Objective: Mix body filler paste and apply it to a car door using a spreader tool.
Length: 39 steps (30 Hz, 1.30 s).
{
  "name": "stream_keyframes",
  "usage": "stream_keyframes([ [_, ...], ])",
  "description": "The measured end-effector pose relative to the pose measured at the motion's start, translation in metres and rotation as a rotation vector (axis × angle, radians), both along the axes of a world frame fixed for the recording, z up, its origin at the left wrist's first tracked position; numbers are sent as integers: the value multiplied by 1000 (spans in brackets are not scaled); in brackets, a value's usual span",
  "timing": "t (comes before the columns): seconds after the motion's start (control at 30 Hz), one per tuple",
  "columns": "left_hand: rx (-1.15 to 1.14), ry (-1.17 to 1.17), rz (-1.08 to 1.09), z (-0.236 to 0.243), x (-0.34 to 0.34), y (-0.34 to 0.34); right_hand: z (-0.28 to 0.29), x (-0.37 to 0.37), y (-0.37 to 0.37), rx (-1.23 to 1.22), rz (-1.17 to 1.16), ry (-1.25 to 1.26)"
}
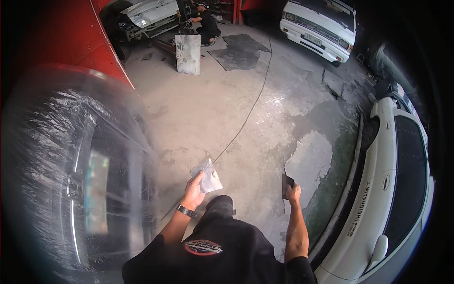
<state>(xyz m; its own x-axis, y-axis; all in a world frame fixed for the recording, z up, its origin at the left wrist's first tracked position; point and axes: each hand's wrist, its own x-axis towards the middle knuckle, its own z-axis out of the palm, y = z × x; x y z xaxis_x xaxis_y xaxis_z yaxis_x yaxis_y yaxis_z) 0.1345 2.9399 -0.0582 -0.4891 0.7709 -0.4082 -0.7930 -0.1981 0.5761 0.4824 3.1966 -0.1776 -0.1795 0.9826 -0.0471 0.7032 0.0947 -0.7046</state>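
My left hand (193, 190) grips the edge of a flat, pale grey square plate (210, 176) that has a small dark-rimmed smear near its right side. A watch (187, 211) is strapped round the left wrist. Over to the right, my right hand (294, 193) is closed round a thin, dark, flat spreader (285, 184), its blade turned toward the left. The two hands are well apart, both above the concrete floor. Whether anything is on the spreader's blade is too small to tell.
At the left stands a car under clear plastic sheeting (47, 156). A white car (373, 203) is close on the right, a white van (317, 31) farther back. A cable (250, 113) crosses the floor. A person (206, 26) crouches by a white vehicle (153, 14) behind an upright panel (188, 54).
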Motion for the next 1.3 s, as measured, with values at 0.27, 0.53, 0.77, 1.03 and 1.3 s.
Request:
stream_keyframes([
  [0.27, -45, -138, 78, -34, -100, 213, -59, -100, 204, -7, 155, -70],
  [0.53, 85, 96, -167, 36, -188, 546, -105, -21, 239, -647, -139, -531],
  [0.77, 166, 100, -258, 31, -195, 776, -128, -83, 410, -672, -177, -409],
  [1.03, 23, 41, -60, 19, -228, 962, -57, -150, 768, -149, -220, 14],
  [1.3, 33, 36, 247, 12, -288, 1140, 135, -382, 1066, 447, 382, 261],
])
